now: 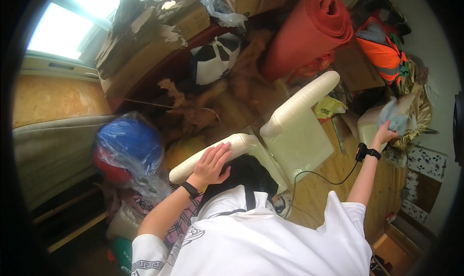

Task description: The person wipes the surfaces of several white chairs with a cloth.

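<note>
My left hand (213, 164) rests flat, fingers a little spread, on a cream padded armrest (185, 166) with a textured cover. Stretched out to the right, my right hand (386, 133) grips a light blue-grey cloth (393, 117), which looks blurred. Beneath the cloth is part of another cream padded piece (367, 125). Between my hands stands a second cream armrest (304, 102), joined to a pale side panel (301, 145). A black cable (326, 181) runs from a device on my right wrist.
A rolled red mat (301, 40) leans beyond the armrests. Balls in clear plastic (128, 149) lie at the left. Torn cardboard (141, 54), a black-and-white bag (215, 60), a yellow bag (328, 108) and an orange reflective vest (380, 58) surround the area. Wooden flooring (319, 199) shows at lower right.
</note>
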Available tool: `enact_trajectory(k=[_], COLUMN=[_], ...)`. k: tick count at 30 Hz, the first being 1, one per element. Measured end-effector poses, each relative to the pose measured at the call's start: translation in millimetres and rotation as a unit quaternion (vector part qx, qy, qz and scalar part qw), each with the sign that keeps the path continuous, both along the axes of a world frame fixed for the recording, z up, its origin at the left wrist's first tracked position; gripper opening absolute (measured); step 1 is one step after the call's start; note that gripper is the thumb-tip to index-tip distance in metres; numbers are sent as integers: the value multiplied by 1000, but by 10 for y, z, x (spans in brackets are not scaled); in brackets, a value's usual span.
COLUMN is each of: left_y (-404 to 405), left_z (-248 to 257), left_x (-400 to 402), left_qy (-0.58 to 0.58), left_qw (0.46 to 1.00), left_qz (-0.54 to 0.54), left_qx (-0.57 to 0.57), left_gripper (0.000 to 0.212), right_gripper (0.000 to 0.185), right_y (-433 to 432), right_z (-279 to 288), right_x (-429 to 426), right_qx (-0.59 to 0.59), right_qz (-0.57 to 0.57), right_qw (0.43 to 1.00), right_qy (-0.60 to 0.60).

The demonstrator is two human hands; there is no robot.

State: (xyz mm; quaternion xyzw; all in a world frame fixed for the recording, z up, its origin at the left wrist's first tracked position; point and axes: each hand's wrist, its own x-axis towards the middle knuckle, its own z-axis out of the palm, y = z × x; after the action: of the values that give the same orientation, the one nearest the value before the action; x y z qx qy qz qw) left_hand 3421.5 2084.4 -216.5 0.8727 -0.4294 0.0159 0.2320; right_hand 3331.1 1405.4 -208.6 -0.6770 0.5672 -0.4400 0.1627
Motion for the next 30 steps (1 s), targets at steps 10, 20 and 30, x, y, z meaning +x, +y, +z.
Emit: enact_trajectory(k=[10,20,30], left_y=[-121,-51,-71], left_z=[4,52,-32], left_x=[81,-27,27], left_qy=[-12,11,-9], left_qw=[999,1000,1000], left_qz=[-29,-1,-28], left_qx=[-8,-12,-6], left_gripper=[55,58,53], right_gripper=[47,73,67], right_y=[2633,1974,1293], right_z=[-3316,-2695,-3054], right_x=[-670,-755,-351], right_qx=[510,369,119], right_qz=[393,192,262], right_qw=[703,839,937], right_qy=[304,351,198])
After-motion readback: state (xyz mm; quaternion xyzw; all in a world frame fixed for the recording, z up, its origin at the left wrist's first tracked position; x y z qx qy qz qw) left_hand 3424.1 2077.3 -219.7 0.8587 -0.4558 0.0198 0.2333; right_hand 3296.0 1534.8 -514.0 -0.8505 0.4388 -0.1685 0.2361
